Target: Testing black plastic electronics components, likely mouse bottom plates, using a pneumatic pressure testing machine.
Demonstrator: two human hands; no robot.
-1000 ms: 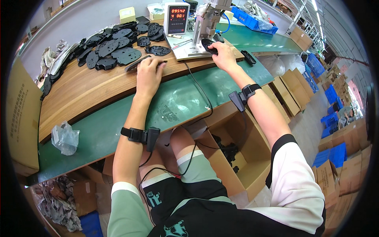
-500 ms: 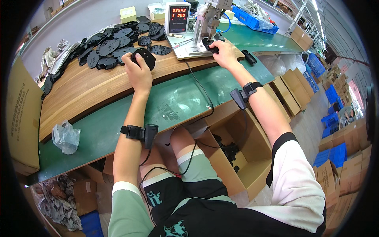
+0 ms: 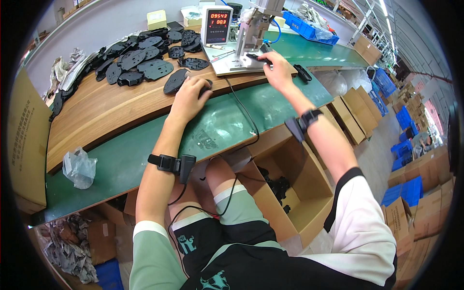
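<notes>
My left hand (image 3: 191, 98) is low over the wooden board, its fingers curled round a small black plastic part (image 3: 207, 86) that they mostly cover. Touching or just beside the thumb side of that hand, a flat oval black plate (image 3: 175, 81) lies on the board. At the bench press (image 3: 254, 30), my right hand (image 3: 278, 72) is closed with its fingertips on a black plastic part (image 3: 255, 57), which sits on the press's pale metal base (image 3: 227, 65) beneath the head. The fingers partly hide this part.
Many black plates (image 3: 137, 58) are heaped along the back of the wooden board (image 3: 96, 116). A counter box with a red display (image 3: 216, 29) stands left of the press. A black piece (image 3: 303, 72) lies right of the base. A clear bag (image 3: 79, 168) lies front left; an open carton (image 3: 309, 203) stands below.
My left hand has moved down and right; the plate it held up now lies on the board. My right hand stays at the press, shifted slightly. The display digits have changed.
</notes>
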